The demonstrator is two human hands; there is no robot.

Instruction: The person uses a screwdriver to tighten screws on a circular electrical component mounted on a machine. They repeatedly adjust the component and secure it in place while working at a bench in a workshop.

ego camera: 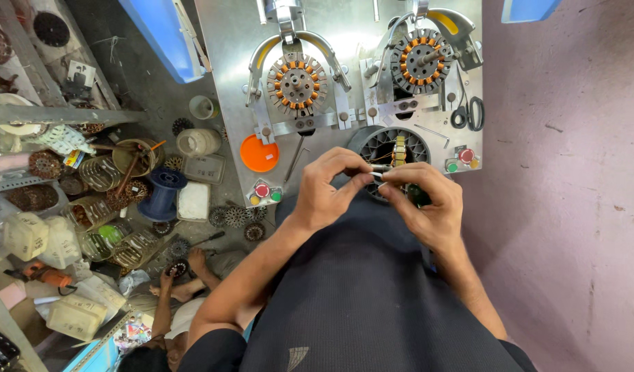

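While the dark round stator (pixel 389 153) sits at the front edge of the metal work plate (pixel 227 41), just below the two winding stations, both hands meet directly in front of it, and this stator is the landmark for all the rest. The left hand (pixel 325 189) has its thumb and forefinger pinched together on a small thin piece, probably a wire end or a sleeve, but it is too small to tell exactly. The right hand (pixel 427 200) is closed around a dark tool with a green handle (pixel 419 195), and its fingertips touch the same small piece. To do this step well, I think the left pinch should stay firm and near the tip of the piece, so that it does not bend, and the right hand should move only a little, with both wrists resting near the body. Above and left of the stator is a wound stator with orange coils (pixel 297 84), and above and right is a second one (pixel 421 60). Scissors (pixel 467 114) hang right of it, and an orange disc (pixel 259 153) lies to its left. Far left of the stator, on the floor, stand a blue spool (pixel 162 193) and many wire baskets, where another person sits.
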